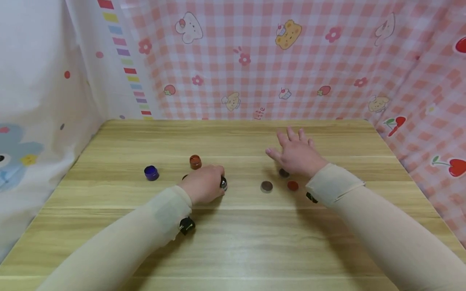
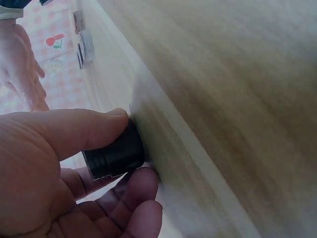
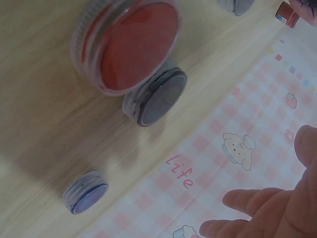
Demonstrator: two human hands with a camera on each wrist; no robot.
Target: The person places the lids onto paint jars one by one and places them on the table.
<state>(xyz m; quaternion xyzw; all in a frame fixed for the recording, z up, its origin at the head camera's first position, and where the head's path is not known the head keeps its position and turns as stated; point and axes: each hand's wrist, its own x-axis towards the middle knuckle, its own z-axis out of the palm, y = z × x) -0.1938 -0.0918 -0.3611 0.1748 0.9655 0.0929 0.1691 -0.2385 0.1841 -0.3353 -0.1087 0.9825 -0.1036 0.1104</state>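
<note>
My left hand [image 1: 204,184] pinches a small black paint jar [image 2: 116,151] between thumb and fingers, right at the tabletop. In the head view only a dark edge of the jar shows beside the fingertips. My right hand [image 1: 299,155] is held with fingers spread and nothing in it, above several round lids. A red lid [image 3: 141,47] and a dark grey lid [image 3: 161,96] lie close together under the right wrist. Farther along is a lid with a blue-violet top [image 3: 88,193], hidden by the hand in the head view. Another dark lid [image 1: 267,186] lies left of the red one.
An open blue paint jar [image 1: 151,173] stands at the left, and an orange-brown jar [image 1: 195,162] stands just beyond my left hand. Part of a dark round thing [image 1: 184,177] peeks out behind that hand. Checked cloth [image 1: 244,81] hangs along the wooden table's back edge.
</note>
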